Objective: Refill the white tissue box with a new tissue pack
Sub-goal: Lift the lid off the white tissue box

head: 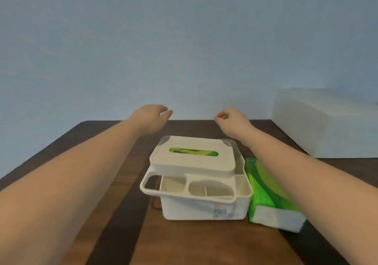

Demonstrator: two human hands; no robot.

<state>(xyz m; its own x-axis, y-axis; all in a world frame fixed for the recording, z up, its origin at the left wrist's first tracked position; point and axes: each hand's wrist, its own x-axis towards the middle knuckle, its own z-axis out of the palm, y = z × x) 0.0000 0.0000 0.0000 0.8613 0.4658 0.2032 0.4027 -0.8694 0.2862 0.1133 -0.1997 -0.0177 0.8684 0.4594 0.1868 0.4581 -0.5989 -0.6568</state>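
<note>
White tissue box [204, 205] stands near the middle of the wooden table [184, 244], its lid [192, 158] seated on top, green showing through the slot. Green tissue pack [270, 197] lies flat, touching the box's right side. Left hand [150, 117] and right hand [233, 121] hang over the table's far edge, beyond the box, fingers loosely curled, gripping nothing. White block [327, 121] sits at the far right corner.

Box [204, 209]: white plastic, smooth, matt, with a paper label on the front wall. Lid [192, 162]: same white plastic. Pack [266, 195]: glossy green plastic film, white at the end. Table [184, 244]: dark brown wood-grain surface, smooth, slight sheen.
</note>
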